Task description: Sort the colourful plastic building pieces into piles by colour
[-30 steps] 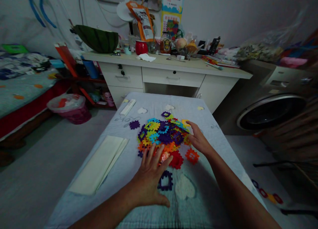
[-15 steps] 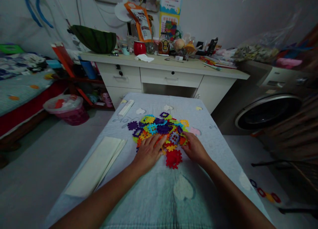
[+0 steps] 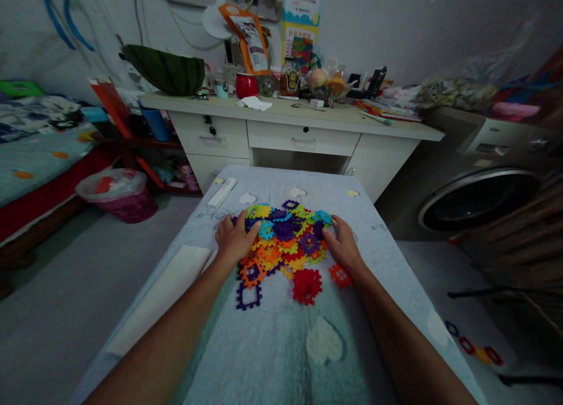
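A heap of colourful notched plastic building pieces (image 3: pixel 288 247) lies on the cloth-covered table (image 3: pixel 369 311). At the heap's left edge is my left hand (image 3: pixel 234 238), fingers apart, its thumb on the pieces. My right hand (image 3: pixel 344 244) touches the right edge with thumb and fingers spread. Both hands are cupped around the heap's sides and neither grips a piece. Nearer to me lie a red piece (image 3: pixel 307 286), a purple square frame (image 3: pixel 248 296) and an orange window-like piece (image 3: pixel 340 275), the last beside my right wrist.
A folded pale cloth (image 3: pixel 162 293) lies on the table's left side, partly under my left forearm. Behind it is a long white box (image 3: pixel 222 193). Beyond the table stands a white desk (image 3: pixel 303 136). To the right is a washing machine (image 3: pixel 475 176), to the left a pink bin (image 3: pixel 121 197).
My left hand has moved left and away from me to the heap's far left side. My right hand has shifted slightly farther away. The purple frame and orange piece now show at the near edge.
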A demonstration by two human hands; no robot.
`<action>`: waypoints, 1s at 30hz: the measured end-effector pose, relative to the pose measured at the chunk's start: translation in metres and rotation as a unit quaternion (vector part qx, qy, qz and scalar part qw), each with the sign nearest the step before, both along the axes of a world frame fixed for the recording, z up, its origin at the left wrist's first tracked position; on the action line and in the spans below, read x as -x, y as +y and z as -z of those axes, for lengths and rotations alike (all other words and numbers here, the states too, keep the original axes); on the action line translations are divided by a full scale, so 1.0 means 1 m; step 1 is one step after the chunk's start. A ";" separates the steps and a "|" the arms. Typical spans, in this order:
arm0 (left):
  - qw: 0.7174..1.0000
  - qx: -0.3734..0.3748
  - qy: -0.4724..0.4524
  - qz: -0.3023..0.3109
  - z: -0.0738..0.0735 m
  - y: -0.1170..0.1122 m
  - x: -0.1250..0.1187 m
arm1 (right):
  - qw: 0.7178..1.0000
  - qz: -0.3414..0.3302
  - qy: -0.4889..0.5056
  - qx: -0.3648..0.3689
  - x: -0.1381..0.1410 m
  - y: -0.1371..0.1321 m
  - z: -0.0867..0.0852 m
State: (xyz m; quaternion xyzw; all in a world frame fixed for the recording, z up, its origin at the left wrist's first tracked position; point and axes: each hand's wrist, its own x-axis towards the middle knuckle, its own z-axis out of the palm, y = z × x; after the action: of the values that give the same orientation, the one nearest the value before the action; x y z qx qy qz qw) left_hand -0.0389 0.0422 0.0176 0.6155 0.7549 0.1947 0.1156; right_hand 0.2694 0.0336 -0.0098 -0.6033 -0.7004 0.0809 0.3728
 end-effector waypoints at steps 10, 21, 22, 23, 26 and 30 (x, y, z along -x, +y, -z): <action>0.989 0.126 0.030 0.071 -0.020 0.066 -0.036 | 0.996 -0.050 -0.078 0.013 -0.002 0.000 0.017; 0.911 -0.009 -0.083 0.404 -0.044 0.027 -0.059 | 0.995 -0.051 -0.085 0.015 -0.003 0.003 0.018; 0.905 -0.021 -0.080 0.417 -0.044 0.016 -0.059 | 0.995 -0.052 -0.083 0.014 -0.002 0.003 0.018; 0.900 -0.035 -0.076 0.428 -0.045 0.003 -0.058 | 0.995 -0.052 -0.080 0.014 -0.002 0.003 0.017; 0.890 -0.071 -0.049 0.448 -0.045 -0.039 -0.049 | 0.996 -0.056 -0.066 0.017 -0.001 0.002 0.014; 0.910 -0.082 -0.001 0.406 -0.031 -0.094 -0.020 | 0.997 -0.061 -0.035 0.031 -0.005 0.000 0.012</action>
State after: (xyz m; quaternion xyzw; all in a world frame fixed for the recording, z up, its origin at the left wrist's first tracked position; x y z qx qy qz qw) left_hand -0.0191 -0.0514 0.0486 0.8759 0.4212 0.1931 0.1344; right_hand 0.2742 0.0332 -0.0219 -0.5732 -0.7458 0.1042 0.3230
